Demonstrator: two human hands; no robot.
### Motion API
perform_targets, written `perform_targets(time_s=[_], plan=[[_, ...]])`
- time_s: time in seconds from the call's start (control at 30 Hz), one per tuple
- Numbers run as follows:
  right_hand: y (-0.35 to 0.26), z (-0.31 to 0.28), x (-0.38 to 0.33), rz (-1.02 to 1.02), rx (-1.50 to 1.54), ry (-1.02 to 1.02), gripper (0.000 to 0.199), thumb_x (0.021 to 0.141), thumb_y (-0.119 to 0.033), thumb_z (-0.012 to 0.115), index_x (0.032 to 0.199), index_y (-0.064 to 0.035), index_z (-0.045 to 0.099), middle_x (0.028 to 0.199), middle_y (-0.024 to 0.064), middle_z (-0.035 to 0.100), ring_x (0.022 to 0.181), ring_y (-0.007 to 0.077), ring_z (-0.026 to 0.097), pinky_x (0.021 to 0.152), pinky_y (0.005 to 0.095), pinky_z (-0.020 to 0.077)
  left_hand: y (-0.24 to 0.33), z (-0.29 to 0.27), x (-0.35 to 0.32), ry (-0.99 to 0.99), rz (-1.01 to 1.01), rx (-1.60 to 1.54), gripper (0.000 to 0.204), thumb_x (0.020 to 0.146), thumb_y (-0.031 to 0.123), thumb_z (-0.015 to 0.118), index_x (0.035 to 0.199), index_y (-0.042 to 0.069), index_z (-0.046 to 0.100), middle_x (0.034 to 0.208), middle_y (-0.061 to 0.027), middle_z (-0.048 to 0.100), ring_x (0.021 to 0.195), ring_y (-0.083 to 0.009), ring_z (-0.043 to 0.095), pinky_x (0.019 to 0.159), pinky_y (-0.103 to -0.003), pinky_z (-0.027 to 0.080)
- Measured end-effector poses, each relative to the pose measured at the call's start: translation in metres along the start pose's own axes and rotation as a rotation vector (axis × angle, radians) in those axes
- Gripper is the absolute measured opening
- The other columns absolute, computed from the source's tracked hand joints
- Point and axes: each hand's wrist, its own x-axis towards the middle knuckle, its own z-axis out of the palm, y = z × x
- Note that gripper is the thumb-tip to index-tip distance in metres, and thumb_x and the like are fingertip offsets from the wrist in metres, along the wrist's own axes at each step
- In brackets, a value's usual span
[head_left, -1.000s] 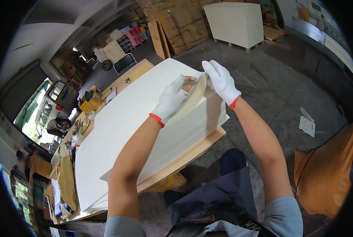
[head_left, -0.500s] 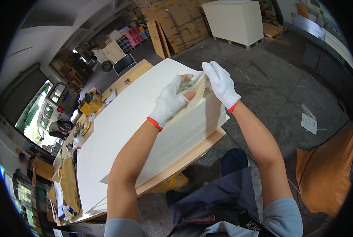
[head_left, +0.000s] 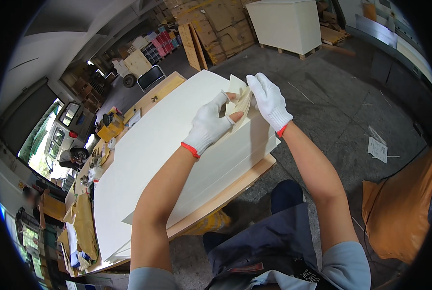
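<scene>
A tall stack of large white paper sheets (head_left: 153, 145) lies on the wooden table before me. Both my hands wear white knit gloves with red cuffs. My left hand (head_left: 211, 121) is at the stack's right end, its bare thumb and forefinger curved around a bunch of bent, fanned sheets (head_left: 240, 104). Opposite it, my right hand (head_left: 268, 99) is closed on the raised corner of these sheets, fingers together and thumb side hidden. One pointed sheet corner stands up between the hands. The lower part of the stack lies flat.
The table's wooden edge (head_left: 225, 193) runs below the stack. Tools, a yellow box (head_left: 112, 126) and brown wrapping (head_left: 85, 227) lie along its left side. A white block-shaped stack (head_left: 288, 26) stands on a pallet ahead. An orange-brown cover (head_left: 399, 208) is at right. People are at far left.
The lifted sheets have been bent further and fan apart between my hands, and a corner now sticks up. My left thumb and forefinger have shifted slightly; my right hand has hardly moved.
</scene>
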Motion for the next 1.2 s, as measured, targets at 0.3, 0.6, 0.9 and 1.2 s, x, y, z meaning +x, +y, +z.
perform_targets(time_s=[0.3, 0.6, 0.9, 1.2], plan=[[-0.007, -0.002, -0.001, 0.047, 0.030, -0.042, 0.055, 0.101, -0.057, 0.043, 0.091, -0.0046, 0.054, 0.077, 0.0160, 0.060, 0.077, 0.0349, 0.060, 0.072, 0.0430, 0.0455, -0.022, 0.004, 0.004, 0.195, 0.242, 0.102, 0.037, 0.099, 0.028, 0.060, 0.135, 0.019, 0.058, 0.105, -0.0149, 0.070, 0.092, -0.0256, 0.067, 0.085, -0.033, 0.050], [0.002, 0.001, 0.001, 0.024, 0.052, -0.012, 0.053, 0.101, -0.056, 0.045, 0.091, -0.0046, 0.054, 0.079, 0.0169, 0.061, 0.078, 0.0371, 0.060, 0.072, 0.0435, 0.0457, 0.010, 0.000, -0.003, 0.024, -0.032, 0.107, 0.034, 0.099, 0.023, 0.061, 0.130, 0.009, 0.059, 0.106, -0.0115, 0.071, 0.095, -0.0186, 0.066, 0.088, -0.031, 0.050], [0.003, 0.000, 0.000, -0.021, 0.051, 0.013, 0.052, 0.101, -0.055, 0.045, 0.092, -0.0039, 0.053, 0.080, 0.0179, 0.061, 0.078, 0.0388, 0.059, 0.073, 0.0439, 0.0460, 0.003, 0.003, 0.000, 0.069, 0.045, 0.126, 0.045, 0.090, 0.027, 0.075, 0.128, 0.009, 0.060, 0.102, -0.0087, 0.072, 0.091, -0.0166, 0.066, 0.082, -0.030, 0.051], [-0.002, -0.001, -0.002, 0.097, 0.140, -0.010, 0.059, 0.098, -0.061, 0.048, 0.087, -0.0041, 0.055, 0.072, 0.0083, 0.055, 0.070, 0.0208, 0.058, 0.068, 0.0364, 0.0452, 0.017, 0.001, -0.009, 0.007, 0.009, 0.161, 0.049, 0.092, 0.023, 0.071, 0.139, 0.016, 0.058, 0.100, -0.0110, 0.072, 0.087, -0.0163, 0.069, 0.082, -0.030, 0.053]])
